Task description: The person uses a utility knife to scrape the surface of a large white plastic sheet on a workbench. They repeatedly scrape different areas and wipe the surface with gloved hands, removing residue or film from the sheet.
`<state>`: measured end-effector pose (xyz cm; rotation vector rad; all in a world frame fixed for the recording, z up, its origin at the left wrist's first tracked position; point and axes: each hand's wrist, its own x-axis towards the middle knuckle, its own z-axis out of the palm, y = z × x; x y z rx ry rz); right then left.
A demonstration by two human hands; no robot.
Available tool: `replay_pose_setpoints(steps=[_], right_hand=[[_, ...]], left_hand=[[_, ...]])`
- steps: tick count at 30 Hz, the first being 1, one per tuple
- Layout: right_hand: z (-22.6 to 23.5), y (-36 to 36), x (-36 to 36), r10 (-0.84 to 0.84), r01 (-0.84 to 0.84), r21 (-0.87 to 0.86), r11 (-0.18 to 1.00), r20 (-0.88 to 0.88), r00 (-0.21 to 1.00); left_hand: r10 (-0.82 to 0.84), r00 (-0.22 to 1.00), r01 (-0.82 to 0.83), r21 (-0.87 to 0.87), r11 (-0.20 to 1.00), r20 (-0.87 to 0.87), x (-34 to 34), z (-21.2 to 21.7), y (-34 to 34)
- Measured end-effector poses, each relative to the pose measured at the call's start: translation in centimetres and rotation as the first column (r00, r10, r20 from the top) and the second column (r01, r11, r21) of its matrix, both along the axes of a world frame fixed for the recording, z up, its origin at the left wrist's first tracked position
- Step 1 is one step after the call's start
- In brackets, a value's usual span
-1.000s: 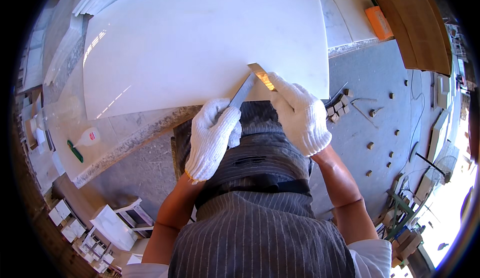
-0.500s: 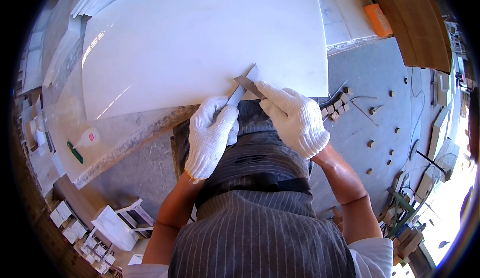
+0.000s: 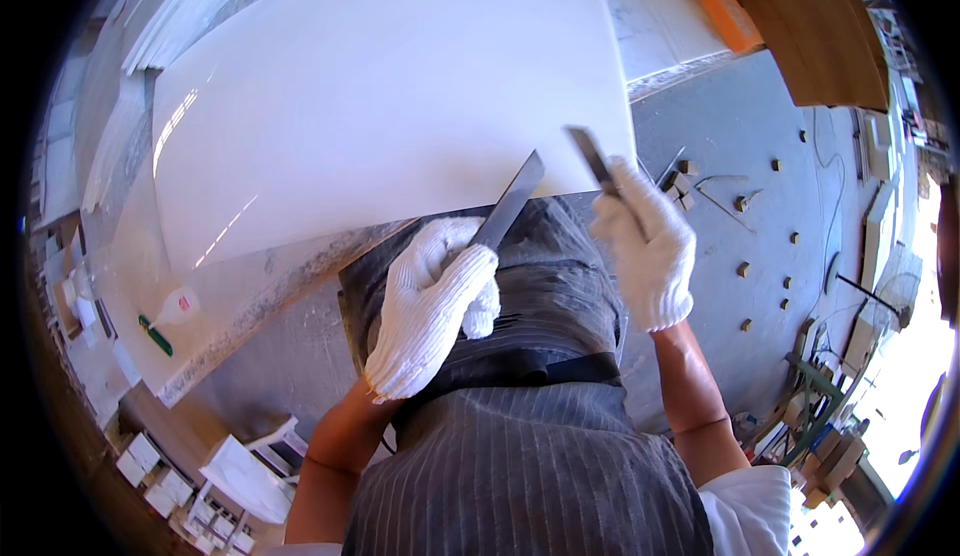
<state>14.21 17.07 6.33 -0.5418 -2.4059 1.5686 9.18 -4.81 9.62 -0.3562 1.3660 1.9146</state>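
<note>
My left hand [image 3: 432, 301], in a white knit glove, is closed around the lower end of a flat grey metal blade [image 3: 513, 199] with a slanted tip. That blade points up and to the right, over the front edge of a large white polished slab [image 3: 390, 86]. In my gloved right hand [image 3: 652, 256] is a second, darker flat metal strip [image 3: 590, 156], slightly blurred, angled up and left. A gap separates the two pieces. Both grips hide the lower ends, so any handles cannot be seen.
The slab rests on a rough-edged stone worktop [image 3: 290, 276]. At its left lies a scraper with a green handle [image 3: 156, 337]. An orange block [image 3: 729, 18] sits beside a brown board [image 3: 805, 26] at the upper right. Several small blocks [image 3: 743, 269] dot the grey floor.
The two metal pieces were crossed and touching; now they are apart. My right hand has swung to the right with its strip, while my left hand has shifted slightly right and lower.
</note>
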Motion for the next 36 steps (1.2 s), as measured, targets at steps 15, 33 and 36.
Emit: replay_pose_setpoints(steps=[15, 33, 36], right_hand=[[-3.5, 8.6, -4.1, 0.003, 0.076, 0.677, 0.732, -0.116, 0.993], [-5.9, 9.6, -5.8, 0.031, 0.074, 0.648, 0.758, -0.149, 0.988], [-5.4, 9.5, -5.6, 0.087, 0.029, 0.648, 0.761, -0.147, 0.985]], left_hand=[[-0.371, 0.920, 0.356, -0.123, 0.926, -0.125, -10.1, -2.2, 14.8], [-0.355, 0.919, 0.313, -0.229, 0.922, -0.170, -9.8, -2.6, 15.2], [-0.328, 0.933, 0.305, -0.155, 0.939, -0.147, -9.7, -2.9, 15.2]])
